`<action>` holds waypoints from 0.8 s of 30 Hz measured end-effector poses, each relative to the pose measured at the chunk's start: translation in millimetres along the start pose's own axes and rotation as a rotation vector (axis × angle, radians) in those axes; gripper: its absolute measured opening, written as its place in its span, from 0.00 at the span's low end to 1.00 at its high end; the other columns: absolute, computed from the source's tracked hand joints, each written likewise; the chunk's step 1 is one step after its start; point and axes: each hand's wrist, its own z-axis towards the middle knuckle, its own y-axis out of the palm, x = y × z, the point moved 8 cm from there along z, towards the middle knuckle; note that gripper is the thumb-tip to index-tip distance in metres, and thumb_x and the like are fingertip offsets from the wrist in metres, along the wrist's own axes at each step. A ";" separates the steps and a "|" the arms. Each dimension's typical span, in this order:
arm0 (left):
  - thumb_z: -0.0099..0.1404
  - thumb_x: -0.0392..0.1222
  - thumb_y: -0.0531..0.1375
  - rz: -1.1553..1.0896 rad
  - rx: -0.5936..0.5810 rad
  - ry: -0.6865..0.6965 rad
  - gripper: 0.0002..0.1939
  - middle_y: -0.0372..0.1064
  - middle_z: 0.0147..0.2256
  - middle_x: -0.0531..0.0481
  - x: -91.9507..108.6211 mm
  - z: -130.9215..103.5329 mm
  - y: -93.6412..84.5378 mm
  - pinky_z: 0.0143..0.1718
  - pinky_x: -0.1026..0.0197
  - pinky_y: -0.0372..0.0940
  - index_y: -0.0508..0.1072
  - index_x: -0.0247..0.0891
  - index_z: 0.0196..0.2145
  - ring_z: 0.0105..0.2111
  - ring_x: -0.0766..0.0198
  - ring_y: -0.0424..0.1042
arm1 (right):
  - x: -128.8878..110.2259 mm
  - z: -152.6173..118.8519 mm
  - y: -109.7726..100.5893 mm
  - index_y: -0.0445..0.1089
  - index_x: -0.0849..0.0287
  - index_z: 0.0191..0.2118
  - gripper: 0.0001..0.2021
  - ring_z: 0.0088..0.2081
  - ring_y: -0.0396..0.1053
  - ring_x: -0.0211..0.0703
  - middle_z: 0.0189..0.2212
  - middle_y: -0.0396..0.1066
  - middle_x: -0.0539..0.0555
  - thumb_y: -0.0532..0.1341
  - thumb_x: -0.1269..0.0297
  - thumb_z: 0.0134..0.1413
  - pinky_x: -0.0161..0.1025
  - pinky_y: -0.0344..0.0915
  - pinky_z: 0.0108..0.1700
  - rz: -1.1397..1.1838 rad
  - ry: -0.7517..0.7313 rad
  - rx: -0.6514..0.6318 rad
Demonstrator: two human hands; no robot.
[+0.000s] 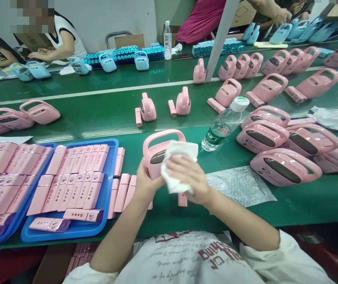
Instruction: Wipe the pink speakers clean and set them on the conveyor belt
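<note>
A pink device with a loop handle and a dark oval window (154,157), like a small portable speaker, is held upright over the green bench in front of me. My left hand (147,181) is closed around its lower left side. Bunched under the fingers of my right hand (188,175) is a white cloth (183,147), pressed against the device's right front. The cloth and hand hide that part of the front. Below my right hand a pink stick-shaped unit (182,200) lies partly covered.
Blue trays (114,173) of pink stick units stand at left. A water bottle (220,128) stands right of the device, near bubble wrap (243,185) and stacked pink devices (286,167). Beyond, a belt (104,104) carries more devices. People sit across, near blue devices (141,61).
</note>
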 end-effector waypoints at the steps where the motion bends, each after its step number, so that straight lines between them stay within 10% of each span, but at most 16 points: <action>1: 0.43 0.57 0.71 -0.065 -0.022 0.011 0.40 0.74 0.50 0.41 3.8 0.0 1.6 0.51 0.47 0.71 0.67 0.38 0.51 0.52 0.44 0.72 | 14.1 -1.4 -11.3 0.73 0.54 0.52 0.28 0.52 0.74 0.49 0.46 0.78 0.57 0.42 0.46 0.68 0.47 0.72 0.54 0.048 0.135 0.079; 5: 0.45 0.49 0.71 -0.276 -0.109 0.018 0.33 0.76 0.46 0.43 13.5 -1.8 6.2 0.48 0.47 0.72 0.70 0.38 0.48 0.49 0.45 0.74 | 64.6 -5.5 -52.0 0.65 0.56 0.58 0.33 0.49 0.75 0.51 0.46 0.76 0.61 0.34 0.44 0.67 0.44 0.75 0.40 0.199 0.609 0.351; 8: 0.45 0.49 0.72 -0.258 -0.145 0.007 0.35 0.76 0.46 0.42 10.1 -2.7 7.8 0.48 0.48 0.72 0.71 0.38 0.50 0.49 0.45 0.74 | 78.3 -0.6 -47.6 0.67 0.56 0.55 0.35 0.53 0.73 0.52 0.48 0.75 0.60 0.37 0.37 0.63 0.45 0.74 0.42 0.403 0.847 0.309; 12: 0.43 0.50 0.73 -0.200 -0.227 -0.032 0.40 0.75 0.47 0.42 2.3 -4.5 13.0 0.47 0.49 0.72 0.70 0.37 0.52 0.49 0.44 0.74 | 67.2 16.8 -28.2 0.73 0.56 0.47 0.43 0.50 0.74 0.53 0.40 0.77 0.59 0.34 0.29 0.58 0.48 0.72 0.47 0.514 0.855 0.124; 18: 0.43 0.47 0.73 -0.135 -0.358 0.034 0.36 0.76 0.44 0.43 15.1 -9.4 21.4 0.42 0.52 0.74 0.72 0.37 0.50 0.45 0.47 0.75 | 46.9 55.0 -6.2 0.74 0.59 0.39 0.23 0.32 0.73 0.40 0.31 0.76 0.52 0.64 0.41 0.52 0.35 0.70 0.34 0.771 0.868 -0.231; 24: 0.47 0.46 0.72 -0.157 -0.338 0.175 0.33 0.77 0.44 0.44 34.6 -12.9 20.9 0.43 0.53 0.74 0.72 0.39 0.51 0.44 0.49 0.76 | 40.6 83.6 -5.2 0.68 0.61 0.23 0.26 0.17 0.57 0.30 0.15 0.60 0.46 0.60 0.40 0.56 0.29 0.51 0.18 0.571 0.777 -0.362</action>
